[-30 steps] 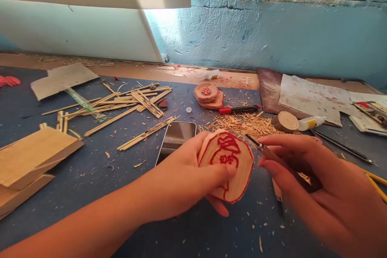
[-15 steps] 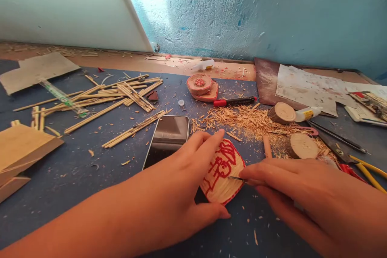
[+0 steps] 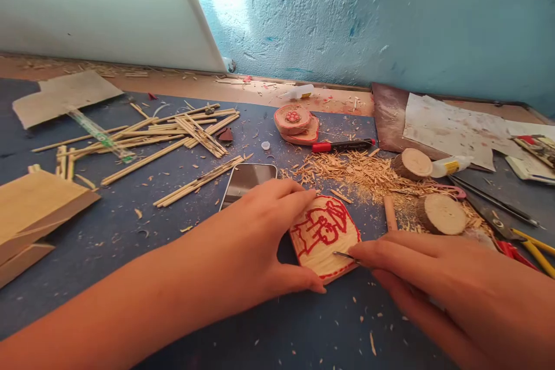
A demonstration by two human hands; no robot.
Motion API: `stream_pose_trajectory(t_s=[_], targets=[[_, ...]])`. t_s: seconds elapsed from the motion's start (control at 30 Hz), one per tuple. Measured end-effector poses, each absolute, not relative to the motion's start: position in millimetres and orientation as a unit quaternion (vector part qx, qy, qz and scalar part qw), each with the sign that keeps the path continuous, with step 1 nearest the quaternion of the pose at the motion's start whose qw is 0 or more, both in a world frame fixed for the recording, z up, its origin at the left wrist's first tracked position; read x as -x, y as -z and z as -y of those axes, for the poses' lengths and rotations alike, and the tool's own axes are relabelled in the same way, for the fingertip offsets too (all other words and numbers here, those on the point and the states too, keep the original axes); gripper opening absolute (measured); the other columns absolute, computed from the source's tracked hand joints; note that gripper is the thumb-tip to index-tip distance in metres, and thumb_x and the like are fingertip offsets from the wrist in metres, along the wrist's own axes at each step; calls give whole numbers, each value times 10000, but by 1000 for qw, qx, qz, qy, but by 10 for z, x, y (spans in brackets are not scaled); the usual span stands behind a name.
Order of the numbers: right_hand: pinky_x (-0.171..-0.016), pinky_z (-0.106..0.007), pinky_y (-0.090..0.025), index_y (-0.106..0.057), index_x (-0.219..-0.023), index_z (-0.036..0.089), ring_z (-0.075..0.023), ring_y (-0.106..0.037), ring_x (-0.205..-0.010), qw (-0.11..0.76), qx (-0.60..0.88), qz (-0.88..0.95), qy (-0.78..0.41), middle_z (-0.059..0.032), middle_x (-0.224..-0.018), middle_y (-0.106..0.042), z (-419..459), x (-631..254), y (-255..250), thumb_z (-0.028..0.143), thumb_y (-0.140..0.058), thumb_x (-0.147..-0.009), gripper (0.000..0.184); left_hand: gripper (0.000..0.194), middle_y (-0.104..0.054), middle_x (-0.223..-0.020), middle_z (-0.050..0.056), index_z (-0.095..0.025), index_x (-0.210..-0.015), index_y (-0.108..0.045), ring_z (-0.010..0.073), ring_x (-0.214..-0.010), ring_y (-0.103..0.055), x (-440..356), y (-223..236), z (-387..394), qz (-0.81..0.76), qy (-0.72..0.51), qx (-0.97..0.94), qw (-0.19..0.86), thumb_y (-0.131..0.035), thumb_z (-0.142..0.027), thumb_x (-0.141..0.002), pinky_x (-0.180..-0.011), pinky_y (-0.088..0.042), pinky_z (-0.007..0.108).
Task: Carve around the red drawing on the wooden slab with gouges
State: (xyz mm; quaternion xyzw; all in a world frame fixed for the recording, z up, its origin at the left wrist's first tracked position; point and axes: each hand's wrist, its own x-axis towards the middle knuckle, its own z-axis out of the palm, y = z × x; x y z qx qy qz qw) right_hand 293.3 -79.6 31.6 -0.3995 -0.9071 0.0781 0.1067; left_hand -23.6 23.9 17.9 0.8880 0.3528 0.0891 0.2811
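A flat wooden slice (image 3: 326, 235) with a red drawing and red rim lies on the dark blue table (image 3: 130, 243). My left hand (image 3: 260, 237) grips its left edge, fingers along the top and thumb under the near edge, pressing it down. My right hand (image 3: 433, 283) pinches a thin metal carving tool (image 3: 344, 255). Its tip touches the lower right part of the slice.
A phone (image 3: 248, 179) lies face up behind my left hand. Wood shavings (image 3: 355, 170), two log rounds (image 3: 440, 213), a red marker (image 3: 342, 145), a glue bottle (image 3: 448, 166) and two painted slices (image 3: 297, 122) sit beyond. Bamboo sticks (image 3: 173, 141) and wood blocks (image 3: 34, 214) lie left; yellow-handled tools (image 3: 529, 245) right.
The slice went from held tilted up in my left hand to lying flat on the table. My right hand brought the tool tip onto its lower right face.
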Motion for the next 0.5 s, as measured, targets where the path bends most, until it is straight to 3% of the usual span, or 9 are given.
stream_pose_trajectory(t_s=[0.1,0.2,0.3,0.4,0.5], targets=[[-702,-271,-679,-800,-1484,242,-167,-942,-884,133,402,904,-66,-23,-1203,-980,836,-2943,-243,55,-456,-1221,471,1140,-852,-1585,176,-184,-1730,-823,418,-1435,-866,187,-211,-278,-349,-77,-891,279,-1249,-674,-793,-1272,-764,567],[-737,-307,-673,-772,-1582,253,-191,-946,-942,165,415,893,-58,-44,-1274,-976,905,-2956,-163,117,-412,-1294,480,1055,-849,-1566,226,-137,-1642,-870,499,-1509,-816,146,-242,-244,-351,-72,-895,264,-1245,-661,-807,-1318,-727,667],[-694,-335,-676,-757,-1670,277,-227,-959,-971,151,425,891,-59,-51,-1338,-976,968,-2970,-114,109,-445,-1256,545,1020,-850,-1558,261,-129,-1567,-901,577,-1576,-772,146,-220,-182,-355,-68,-900,244,-1225,-727,-807,-1317,-715,738],[-711,-327,-705,-731,-1720,313,-221,-955,-952,148,433,887,-62,-20,-1310,-972,1009,-2954,-89,87,-476,-1184,635,953,-868,-1498,214,-165,-1513,-906,509,-1485,-831,173,-167,-139,-341,-100,-912,205,-1175,-796,-851,-1309,-736,666],[-663,-329,-703,-695,-1696,299,-218,-941,-875,155,429,888,-65,-7,-1219,-958,1057,-2939,-80,115,-462,-1134,636,906,-885,-1420,180,-154,-1461,-910,453,-1401,-865,171,-150,-125,-327,-131,-918,183,-1185,-770,-856,-1466,-616,679]])
